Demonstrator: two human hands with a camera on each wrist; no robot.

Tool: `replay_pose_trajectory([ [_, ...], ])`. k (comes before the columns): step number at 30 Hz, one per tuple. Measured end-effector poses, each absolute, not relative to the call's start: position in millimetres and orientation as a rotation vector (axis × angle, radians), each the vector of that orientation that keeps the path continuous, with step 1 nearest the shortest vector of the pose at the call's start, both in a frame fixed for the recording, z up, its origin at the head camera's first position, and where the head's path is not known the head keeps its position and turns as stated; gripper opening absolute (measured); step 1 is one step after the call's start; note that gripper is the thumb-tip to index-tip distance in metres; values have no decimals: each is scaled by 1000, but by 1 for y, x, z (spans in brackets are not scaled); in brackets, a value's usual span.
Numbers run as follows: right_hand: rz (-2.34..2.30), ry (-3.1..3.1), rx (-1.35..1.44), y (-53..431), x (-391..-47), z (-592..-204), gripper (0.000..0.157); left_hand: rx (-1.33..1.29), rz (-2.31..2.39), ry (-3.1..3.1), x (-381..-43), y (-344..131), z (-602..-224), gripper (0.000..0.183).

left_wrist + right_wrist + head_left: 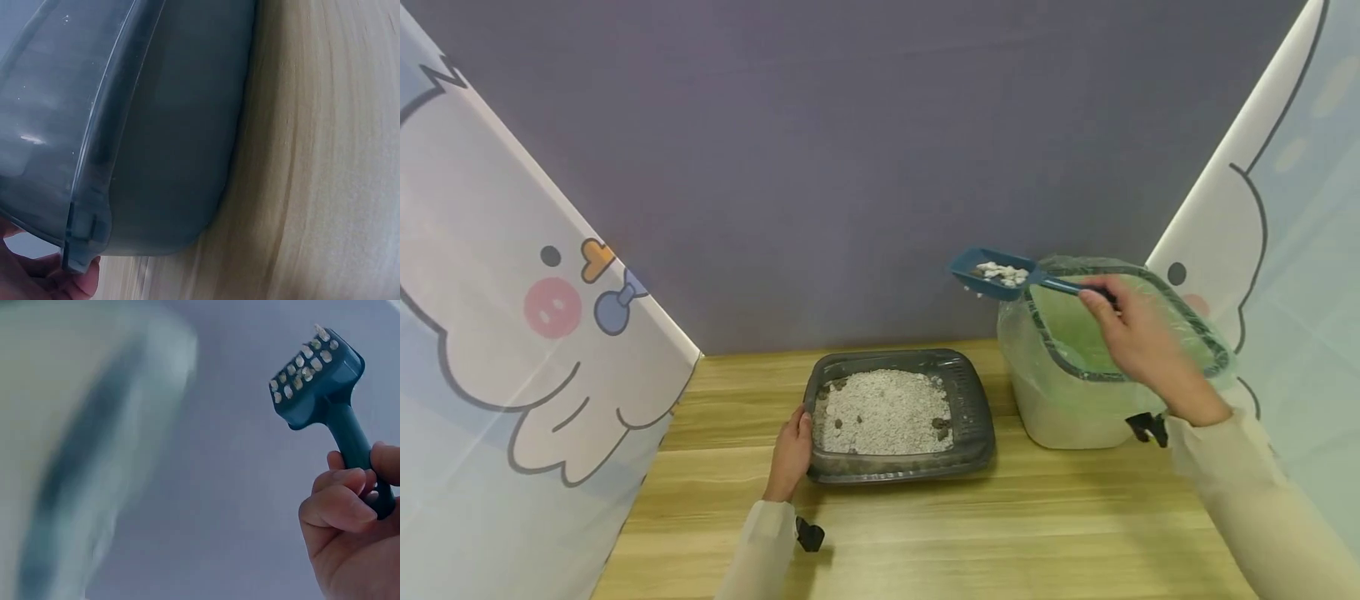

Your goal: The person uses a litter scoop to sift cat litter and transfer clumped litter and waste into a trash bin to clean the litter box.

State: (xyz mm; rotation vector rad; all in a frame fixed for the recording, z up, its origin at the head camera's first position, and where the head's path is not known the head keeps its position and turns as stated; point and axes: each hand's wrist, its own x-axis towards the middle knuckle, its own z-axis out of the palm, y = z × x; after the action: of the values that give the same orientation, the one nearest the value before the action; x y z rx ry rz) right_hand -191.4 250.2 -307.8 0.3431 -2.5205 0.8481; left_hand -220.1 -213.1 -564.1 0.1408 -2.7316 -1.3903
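Note:
My right hand [1138,333] grips the handle of a blue litter scoop [992,271], raised beside the left rim of the lined bin. White and brownish clumps lie in the scoop, and bits show below it. In the right wrist view pale pieces fill the slots of the scoop [347,378], with fingers curled round its handle. My left hand [792,450] holds the left rim of a dark grey litter box [973,408]; in the left wrist view fingers pinch the corner of the box [169,156]. Pale litter [887,408] with several brown clumps covers its floor.
A pale bin with a clear plastic bag [1037,392] over its rim stands right of the litter box, under my right forearm. Both stand on a wood-grain table [925,533]. A grey wall [850,167] rises behind, with printed cartoon panels [490,250] at the sides.

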Motion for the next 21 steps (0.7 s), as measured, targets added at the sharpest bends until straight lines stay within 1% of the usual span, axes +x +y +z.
replay_pose_trajectory([
  [6, 706, -2659, 51, 315, -175, -298, 45, 134, -1393, -2726, -222, -215, -565, 59],
  [10, 608, -2689, -52, 344, -167, -306, 47, 134, -1410, -2718, -221, -215, -566, 56],
  [12, 576, -2679, -73, 354, -163, -311, 45, 127, -1417, -2719, -221, -215, -566, 56],
  [15, 531, -2636, -65, 365, -158, -321, 37, 127, -1422, -2724, -221, -214, -566, 57],
  [19, 493, -2556, -11, 370, -156, -332, 27, 142, -1427, -2725, -221, -214, -566, 57],
  [21, 480, -2510, 3, 370, -155, -337, 25, 145, -1433, -2723, -222, -214, -566, 56],
])
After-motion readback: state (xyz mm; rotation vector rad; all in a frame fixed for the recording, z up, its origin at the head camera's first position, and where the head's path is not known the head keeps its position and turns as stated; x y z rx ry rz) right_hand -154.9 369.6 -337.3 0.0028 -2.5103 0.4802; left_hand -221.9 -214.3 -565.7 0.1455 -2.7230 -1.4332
